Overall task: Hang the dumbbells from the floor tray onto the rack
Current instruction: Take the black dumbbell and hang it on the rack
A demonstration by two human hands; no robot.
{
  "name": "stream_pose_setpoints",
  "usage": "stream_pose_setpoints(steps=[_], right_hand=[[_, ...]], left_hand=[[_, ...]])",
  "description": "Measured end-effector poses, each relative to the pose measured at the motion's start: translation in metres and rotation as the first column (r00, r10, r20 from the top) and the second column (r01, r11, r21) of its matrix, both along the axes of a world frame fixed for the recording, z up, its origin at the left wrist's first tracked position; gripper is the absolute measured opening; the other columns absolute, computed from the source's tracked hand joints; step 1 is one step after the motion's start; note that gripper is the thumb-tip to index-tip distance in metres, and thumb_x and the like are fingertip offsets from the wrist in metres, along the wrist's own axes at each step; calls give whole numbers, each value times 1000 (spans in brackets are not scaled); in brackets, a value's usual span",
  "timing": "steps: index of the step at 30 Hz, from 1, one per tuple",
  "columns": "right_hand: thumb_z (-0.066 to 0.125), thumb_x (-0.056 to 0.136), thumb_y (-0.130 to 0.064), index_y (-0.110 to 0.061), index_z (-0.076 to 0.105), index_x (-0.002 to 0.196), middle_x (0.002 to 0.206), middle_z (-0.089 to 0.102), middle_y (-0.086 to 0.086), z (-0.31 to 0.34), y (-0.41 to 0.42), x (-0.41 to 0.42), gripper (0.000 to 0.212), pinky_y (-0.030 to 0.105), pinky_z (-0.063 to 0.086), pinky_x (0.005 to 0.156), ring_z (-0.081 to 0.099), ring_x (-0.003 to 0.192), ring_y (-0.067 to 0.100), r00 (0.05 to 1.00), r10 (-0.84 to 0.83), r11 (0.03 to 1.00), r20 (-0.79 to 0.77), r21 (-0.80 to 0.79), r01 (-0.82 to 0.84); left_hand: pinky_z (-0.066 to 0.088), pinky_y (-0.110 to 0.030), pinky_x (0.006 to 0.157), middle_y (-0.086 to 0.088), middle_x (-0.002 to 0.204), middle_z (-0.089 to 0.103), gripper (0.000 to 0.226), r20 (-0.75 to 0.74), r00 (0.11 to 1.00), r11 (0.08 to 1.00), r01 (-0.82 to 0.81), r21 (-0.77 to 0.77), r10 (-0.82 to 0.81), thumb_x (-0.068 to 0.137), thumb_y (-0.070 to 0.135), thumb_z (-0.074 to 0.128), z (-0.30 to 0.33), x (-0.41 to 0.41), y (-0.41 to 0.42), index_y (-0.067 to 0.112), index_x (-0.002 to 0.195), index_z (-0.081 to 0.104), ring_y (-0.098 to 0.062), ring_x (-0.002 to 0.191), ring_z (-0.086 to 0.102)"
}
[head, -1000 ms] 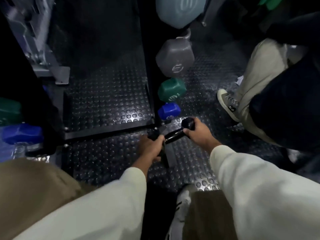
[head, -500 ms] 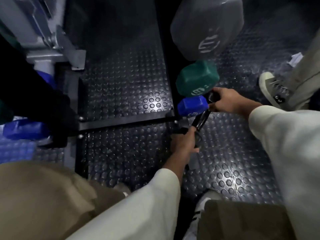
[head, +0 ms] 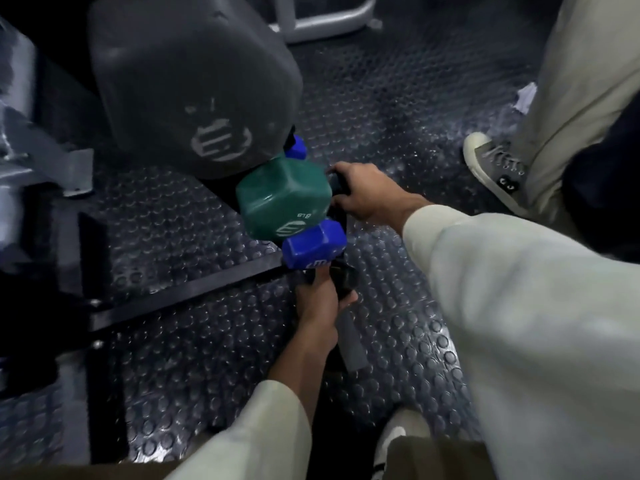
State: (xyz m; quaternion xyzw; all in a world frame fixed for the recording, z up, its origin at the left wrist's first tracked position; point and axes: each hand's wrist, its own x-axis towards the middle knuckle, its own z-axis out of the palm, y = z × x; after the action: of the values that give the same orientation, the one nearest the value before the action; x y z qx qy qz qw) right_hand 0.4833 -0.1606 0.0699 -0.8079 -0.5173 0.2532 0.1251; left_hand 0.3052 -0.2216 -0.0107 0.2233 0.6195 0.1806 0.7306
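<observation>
A black dumbbell [head: 341, 284] sits low beside the rack, mostly hidden behind the other weights. My left hand [head: 320, 303] grips its near end just below the blue dumbbell [head: 313, 245]. My right hand [head: 363, 194] grips its far black end [head: 337, 183], right of the green dumbbell [head: 282, 199]. A big grey dumbbell [head: 194, 84] hangs above them on the rack. A second blue head [head: 296, 148] peeks out behind the green one.
A black rack base bar [head: 180, 294] runs across the studded rubber floor. A grey foot plate [head: 351, 341] lies under my left wrist. Another person's grey sneaker [head: 495, 168] and beige trouser leg stand at the right. Grey metal frame parts [head: 41, 157] are at the left.
The camera has moved closer to the rack. My right hand has carried the far end of the black dumbbell further up, past the blue dumbbell to beside the green one. My left hand keeps its grip.
</observation>
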Motion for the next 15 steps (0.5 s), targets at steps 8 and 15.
stream_pose_setpoints(steps=[8, 15], right_hand=[[77, 87, -28, -17, 64, 125, 119, 73, 13, -9, 21, -1, 41, 45, 55, 95, 68, 111, 33, 999, -28, 998, -35, 47, 30], [69, 95, -18, -12, 66, 126, 122, 71, 12, -8, 29, -1, 32, 34, 47, 89, 65, 113, 32, 997, -46, 998, -58, 33, 48]], left_hand=[[65, -40, 72, -13, 102, 77, 23, 67, 995, 996, -79, 42, 76, 99, 21, 64, -4, 0, 13, 8, 116, 70, -19, 76, 76], [66, -44, 79, -13, 109, 76, 33, 83, 996, 1000, -22, 9, 21, 98, 27, 63, -8, -5, 16, 9, 127, 64, -21, 77, 76]])
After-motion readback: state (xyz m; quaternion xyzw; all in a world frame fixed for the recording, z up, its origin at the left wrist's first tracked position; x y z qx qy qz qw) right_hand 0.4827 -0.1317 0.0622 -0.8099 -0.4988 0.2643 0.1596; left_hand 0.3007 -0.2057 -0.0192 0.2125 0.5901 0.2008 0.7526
